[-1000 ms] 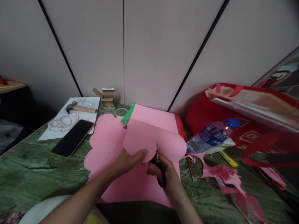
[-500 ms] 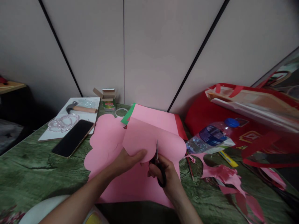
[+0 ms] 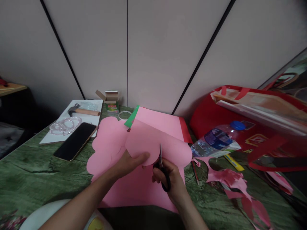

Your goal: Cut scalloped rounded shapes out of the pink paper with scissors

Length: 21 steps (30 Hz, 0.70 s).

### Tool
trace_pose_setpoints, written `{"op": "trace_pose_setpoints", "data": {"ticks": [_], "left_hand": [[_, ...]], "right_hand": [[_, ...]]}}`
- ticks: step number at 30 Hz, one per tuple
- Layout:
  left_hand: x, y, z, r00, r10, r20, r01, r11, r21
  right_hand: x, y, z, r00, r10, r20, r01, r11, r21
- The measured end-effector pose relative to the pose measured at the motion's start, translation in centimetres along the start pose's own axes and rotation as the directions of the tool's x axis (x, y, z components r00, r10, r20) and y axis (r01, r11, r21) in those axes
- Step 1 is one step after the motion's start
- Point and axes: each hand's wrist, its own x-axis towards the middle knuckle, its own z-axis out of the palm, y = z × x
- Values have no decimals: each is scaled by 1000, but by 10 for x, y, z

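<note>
My left hand [image 3: 134,163] grips a sheet of pink paper [image 3: 146,137] by its near edge, thumb on top and the other fingers mostly hidden beneath. In my right hand [image 3: 169,175] is a pair of scissors [image 3: 166,180] with black handles, its blades pointing away from me and set into the pink paper. To the right of the blades the paper curls over in a rounded fold. Under both hands lie more pink sheets, and several rounded pink cut-outs [image 3: 103,140] rest at the left. Red and green paper edges show behind.
A black phone [image 3: 75,141], a hammer [image 3: 83,111] and clear beads [image 3: 64,125] lie left. An opened small box [image 3: 111,103] stands at the back. On the right are a water bottle [image 3: 216,137], a red bag [image 3: 216,105], pink scraps [image 3: 232,179] and a pencil [image 3: 195,172].
The scissors and both hands stay almost in place on the pink paper. My left thumb has shifted very slightly to the left.
</note>
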Motion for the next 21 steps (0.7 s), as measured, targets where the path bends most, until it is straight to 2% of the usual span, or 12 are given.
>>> {"op": "trace_pose_setpoints", "data": {"ticks": [21], "left_hand": [[2, 2, -2, 1000, -4, 10, 4, 999, -51]], "right_hand": [[0, 3, 1, 1000, 14, -12, -14, 1000, -4]]}}
